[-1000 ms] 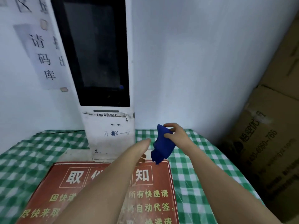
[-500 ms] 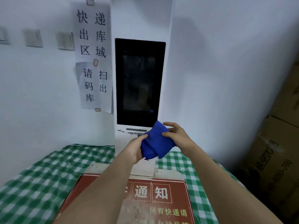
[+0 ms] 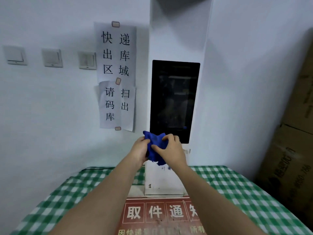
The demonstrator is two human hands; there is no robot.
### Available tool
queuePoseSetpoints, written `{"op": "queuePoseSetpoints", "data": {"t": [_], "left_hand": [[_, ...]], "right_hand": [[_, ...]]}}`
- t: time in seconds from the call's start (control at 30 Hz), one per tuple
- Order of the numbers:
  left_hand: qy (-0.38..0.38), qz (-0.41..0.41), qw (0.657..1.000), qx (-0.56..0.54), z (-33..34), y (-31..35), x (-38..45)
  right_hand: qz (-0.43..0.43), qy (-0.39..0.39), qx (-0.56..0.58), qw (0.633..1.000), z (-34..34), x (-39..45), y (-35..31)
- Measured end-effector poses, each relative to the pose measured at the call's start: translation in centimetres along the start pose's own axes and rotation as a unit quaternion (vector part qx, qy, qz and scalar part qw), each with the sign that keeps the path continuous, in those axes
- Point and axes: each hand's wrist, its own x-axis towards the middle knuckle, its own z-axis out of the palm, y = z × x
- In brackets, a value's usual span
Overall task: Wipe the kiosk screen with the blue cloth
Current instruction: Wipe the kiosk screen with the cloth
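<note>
Below the kiosk screen (image 3: 174, 99), left hand (image 3: 139, 150) and right hand (image 3: 171, 150), each grip bunching blue cloth (image 3: 156, 145)

The single head-worn camera (wide-angle, edges bowed) looks forward and slightly down from the table's (image 3: 237, 187) near edge, close to the tall white kiosk (image 3: 177, 39) at its far edge.

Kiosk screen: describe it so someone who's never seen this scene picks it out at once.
A white kiosk stands against the wall at the back of the green checked table. The kiosk screen is the tall black glass panel set in its front, just above the blue cloth held in both hands. The paper signs to its left are white with black characters; the screen alone is dark and glossy.
</note>
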Motion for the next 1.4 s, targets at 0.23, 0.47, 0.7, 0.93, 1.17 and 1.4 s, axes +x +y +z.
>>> {"op": "queuePoseSetpoints", "data": {"t": [0.23, 0.47, 0.7, 0.93, 1.17, 1.4], "left_hand": [[-0.015, 0.004, 0.999, 0.050, -3.4, 1.5, 0.1], [0.012, 0.015, 0.993, 0.120, -3.5, 2.0, -0.1], [-0.014, 0.042, 0.984, 0.171, -2.3, 1.5, -1.2], [-0.010, 0.021, 0.997, 0.074, -2.0, 2.3, -1.4], [-0.019, 0.045, 0.993, 0.112, -1.7, 3.6, -1.2], [0.016, 0.119, 0.979, 0.168, -0.4, 7.2, -0.2]], "right_hand": [[0.023, 0.034, -0.106, 0.994, 2.4, -0.7, -4.0], [0.057, 0.070, -0.074, 0.993, 1.7, 0.2, -5.0], [0.071, 0.024, 0.097, 0.993, 0.8, 0.0, -5.3], [0.031, -0.056, 0.126, 0.990, 0.3, 0.2, -5.3], [0.188, -0.034, 0.268, 0.944, -1.0, 2.2, -4.9], [0.133, 0.059, 0.284, 0.948, -3.4, 4.9, -6.2]]}}
